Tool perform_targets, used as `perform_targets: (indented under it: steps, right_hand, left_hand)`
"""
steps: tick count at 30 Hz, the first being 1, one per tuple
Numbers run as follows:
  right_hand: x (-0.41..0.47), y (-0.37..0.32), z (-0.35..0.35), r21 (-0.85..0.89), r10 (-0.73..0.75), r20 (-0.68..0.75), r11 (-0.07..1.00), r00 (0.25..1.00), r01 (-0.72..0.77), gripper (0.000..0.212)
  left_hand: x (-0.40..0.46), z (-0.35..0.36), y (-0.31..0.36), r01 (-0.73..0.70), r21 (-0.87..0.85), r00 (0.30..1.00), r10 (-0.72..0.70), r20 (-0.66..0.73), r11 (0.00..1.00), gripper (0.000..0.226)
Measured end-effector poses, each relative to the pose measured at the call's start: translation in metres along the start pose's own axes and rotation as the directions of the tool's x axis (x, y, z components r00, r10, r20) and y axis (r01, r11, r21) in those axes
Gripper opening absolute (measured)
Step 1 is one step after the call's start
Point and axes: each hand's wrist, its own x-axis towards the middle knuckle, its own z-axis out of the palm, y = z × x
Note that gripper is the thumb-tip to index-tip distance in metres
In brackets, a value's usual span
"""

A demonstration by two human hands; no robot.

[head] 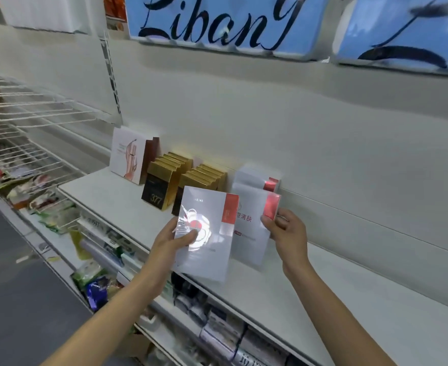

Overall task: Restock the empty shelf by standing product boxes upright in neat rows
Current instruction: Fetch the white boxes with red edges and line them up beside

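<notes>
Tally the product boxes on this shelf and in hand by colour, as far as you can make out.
White with red panel: 3, one in the left hand, one under the right hand, one behind
Gold and black: 2 rows, individual count unclear
White, hand picture: 1
Brown: 1
Total: 5 boxes plus 2 rows

A retail shop aisle. A white metal display shelf (104, 191) carries upright rows of gold boxes (164, 178); above it hang blue branded signs (217, 19), below it packaged goods (96, 283), left wire racks (27, 107).
</notes>
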Motion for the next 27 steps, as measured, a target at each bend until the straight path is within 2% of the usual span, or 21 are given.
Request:
perform_targets:
  steps: [3, 6, 10, 12, 14, 16, 20, 27]
  right_hand:
    - [0.01, -0.002, 0.012, -0.017, -0.027, -0.057, 1.0, 0.998, 0.026, 0.014]
    - [0.019, 0.001, 0.023, -0.075, -0.056, -0.14, 0.996, 0.989, 0.046, 0.015]
    - [0.02, 0.021, 0.037, -0.17, -0.101, -0.243, 0.984, 0.965, 0.06, 0.016]
    - [0.017, 0.031, 0.041, -0.251, -0.172, -0.312, 0.963, 0.934, 0.093, 0.025]
    - [0.018, 0.036, 0.043, -0.35, -0.237, -0.372, 0.931, 0.897, 0.102, 0.043]
    - [0.021, 0.036, 0.047, -0.391, -0.241, -0.371, 0.916, 0.897, 0.085, 0.057]
    - [0.018, 0.037, 0.065, -0.389, -0.215, -0.249, 0.915, 0.944, 0.105, 0.069]
    - [0.026, 0.04, 0.09, -0.351, -0.205, -0.351, 0.933, 0.914, 0.074, 0.063]
  left_hand:
    - [0.023, -0.005, 0.002, 0.022, 0.005, 0.998, -0.022, 0.057, 1.0, 0.046]
    - [0.047, -0.008, 0.005, 0.033, 0.026, 0.995, -0.035, 0.095, 0.999, 0.031]
    - [0.072, -0.017, 0.01, 0.054, 0.05, 0.981, -0.063, 0.183, 0.997, 0.028]
    - [0.081, -0.024, 0.009, 0.066, 0.038, 0.97, -0.073, 0.231, 0.997, 0.031]
    - [0.088, -0.031, 0.009, 0.077, 0.039, 0.958, -0.085, 0.274, 0.996, 0.039]
    - [0.096, -0.037, 0.006, 0.093, 0.054, 0.946, -0.105, 0.306, 0.994, 0.047]
    - [0.105, -0.046, 0.001, 0.113, 0.078, 0.927, -0.134, 0.349, 0.991, 0.054]
    - [0.116, -0.051, -0.002, 0.131, 0.086, 0.911, -0.155, 0.384, 0.988, 0.056]
